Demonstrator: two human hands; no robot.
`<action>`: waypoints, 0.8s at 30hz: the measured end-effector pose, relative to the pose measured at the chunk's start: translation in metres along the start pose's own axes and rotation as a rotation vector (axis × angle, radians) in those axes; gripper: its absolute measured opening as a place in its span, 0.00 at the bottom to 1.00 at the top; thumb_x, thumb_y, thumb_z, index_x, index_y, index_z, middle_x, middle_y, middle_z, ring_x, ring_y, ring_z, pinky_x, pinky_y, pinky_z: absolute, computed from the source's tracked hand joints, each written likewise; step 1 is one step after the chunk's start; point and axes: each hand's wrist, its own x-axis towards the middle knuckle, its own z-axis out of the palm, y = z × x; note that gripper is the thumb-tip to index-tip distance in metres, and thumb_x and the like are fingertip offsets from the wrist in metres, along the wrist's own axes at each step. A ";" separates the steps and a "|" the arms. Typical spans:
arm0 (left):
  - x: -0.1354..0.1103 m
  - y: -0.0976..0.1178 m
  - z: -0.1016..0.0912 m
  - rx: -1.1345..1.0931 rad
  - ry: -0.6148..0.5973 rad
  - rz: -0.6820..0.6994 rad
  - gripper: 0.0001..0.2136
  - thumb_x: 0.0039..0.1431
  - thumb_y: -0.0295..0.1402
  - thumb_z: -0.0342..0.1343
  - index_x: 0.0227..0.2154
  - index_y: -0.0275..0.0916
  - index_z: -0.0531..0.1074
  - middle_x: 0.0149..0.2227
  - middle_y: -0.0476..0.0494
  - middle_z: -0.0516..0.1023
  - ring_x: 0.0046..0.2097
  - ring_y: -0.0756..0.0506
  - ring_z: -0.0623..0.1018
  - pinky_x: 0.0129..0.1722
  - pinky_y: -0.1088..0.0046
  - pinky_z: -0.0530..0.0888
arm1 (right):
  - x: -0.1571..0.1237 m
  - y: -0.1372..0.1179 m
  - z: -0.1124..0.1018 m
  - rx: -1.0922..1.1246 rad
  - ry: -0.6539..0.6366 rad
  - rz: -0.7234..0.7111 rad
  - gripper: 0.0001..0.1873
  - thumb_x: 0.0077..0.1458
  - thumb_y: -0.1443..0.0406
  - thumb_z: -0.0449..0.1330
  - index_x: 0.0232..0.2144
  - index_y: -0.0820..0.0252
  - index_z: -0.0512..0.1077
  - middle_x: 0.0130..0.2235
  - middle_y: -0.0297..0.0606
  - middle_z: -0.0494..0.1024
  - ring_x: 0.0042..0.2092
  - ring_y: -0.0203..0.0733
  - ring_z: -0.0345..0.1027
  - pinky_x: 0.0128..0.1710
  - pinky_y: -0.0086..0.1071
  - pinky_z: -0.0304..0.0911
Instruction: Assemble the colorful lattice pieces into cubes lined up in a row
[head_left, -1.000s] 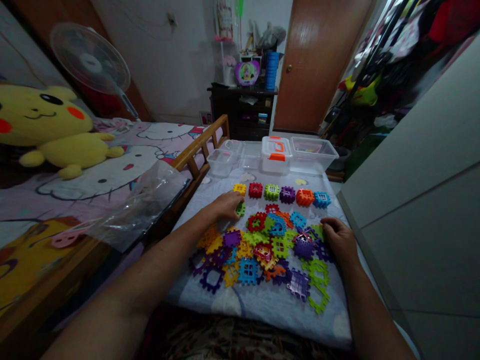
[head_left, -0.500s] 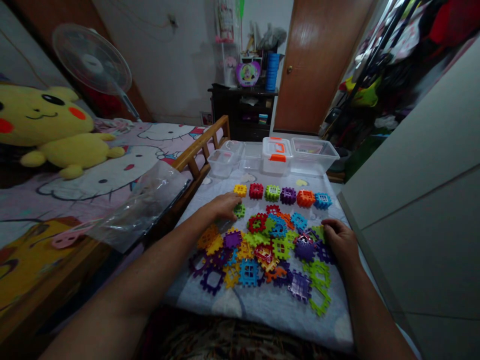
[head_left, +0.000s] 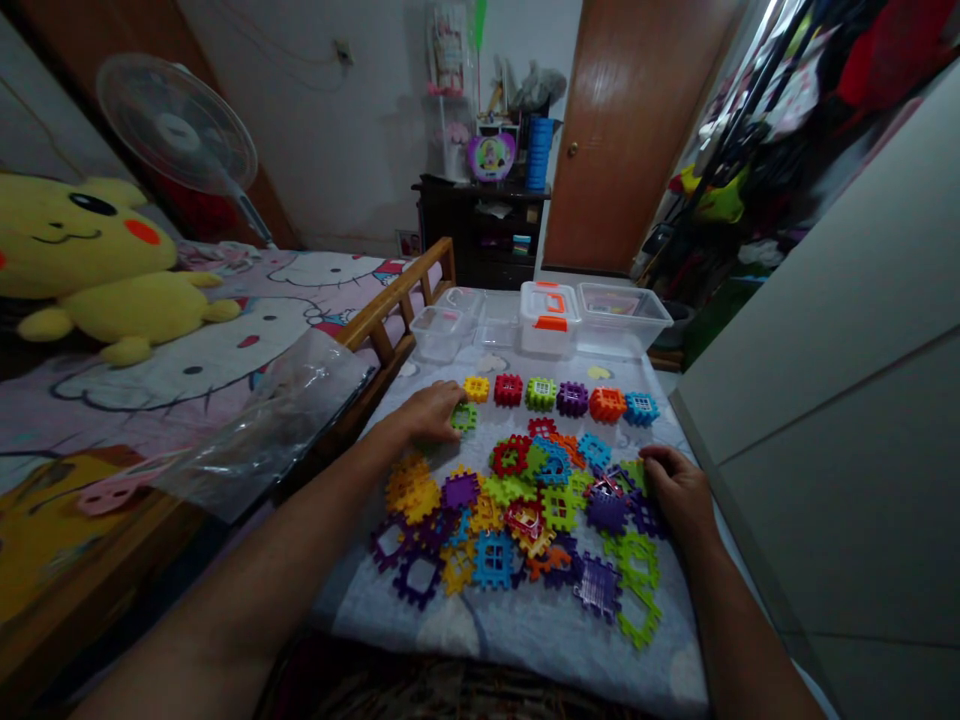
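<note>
My left hand [head_left: 436,411] is at the left side of the table, its fingers closed on the edge of a light green notched building piece [head_left: 464,417]. Just beyond it sits a small yellow block cube [head_left: 476,389]. At the right edge of the heap, my right hand [head_left: 681,487] has curled fingers, with thumb and fingertips at another green notched piece [head_left: 635,472], which they partly hide. Between both hands lies a loose heap of flat notched plastic pieces, among them a blue window piece [head_left: 494,559] and a purple square [head_left: 599,586].
Behind the heap, red [head_left: 508,390], green, purple, orange and blue cubes [head_left: 641,408] form a row with the yellow one. Clear plastic boxes [head_left: 624,320] and a lidded box with orange clips [head_left: 550,320] stand at the far end. A wooden bed rail [head_left: 382,340] runs along the left.
My left hand has moved a little to the left, and the green piece at its fingers has shifted with it, away from the yellow cube. My right hand stays by its green piece.
</note>
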 end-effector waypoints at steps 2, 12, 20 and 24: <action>-0.003 -0.014 -0.006 -0.006 0.026 -0.041 0.24 0.45 0.35 0.62 0.48 0.37 0.73 0.49 0.38 0.75 0.53 0.38 0.75 0.55 0.67 0.71 | 0.000 0.000 0.000 -0.003 -0.001 -0.001 0.18 0.47 0.53 0.59 0.33 0.59 0.78 0.33 0.40 0.81 0.32 0.45 0.72 0.34 0.36 0.65; 0.021 -0.065 -0.001 -0.055 0.070 -0.121 0.23 0.42 0.35 0.62 0.45 0.36 0.74 0.48 0.38 0.76 0.52 0.38 0.76 0.55 0.66 0.71 | 0.002 0.003 -0.001 -0.003 -0.009 -0.005 0.19 0.46 0.52 0.60 0.33 0.59 0.78 0.32 0.40 0.81 0.33 0.45 0.72 0.35 0.35 0.66; 0.045 -0.082 0.010 -0.137 0.048 -0.156 0.24 0.35 0.32 0.61 0.42 0.40 0.76 0.46 0.41 0.78 0.50 0.37 0.76 0.51 0.66 0.72 | 0.002 0.012 -0.001 -0.006 -0.013 0.016 0.20 0.47 0.51 0.61 0.35 0.59 0.79 0.33 0.39 0.81 0.32 0.45 0.72 0.33 0.35 0.65; 0.052 -0.085 0.016 -0.152 0.020 -0.135 0.26 0.34 0.32 0.61 0.43 0.39 0.76 0.47 0.39 0.77 0.50 0.36 0.75 0.50 0.66 0.71 | 0.002 0.011 -0.001 -0.014 -0.017 0.011 0.20 0.46 0.51 0.61 0.34 0.59 0.79 0.32 0.40 0.81 0.32 0.45 0.72 0.33 0.35 0.65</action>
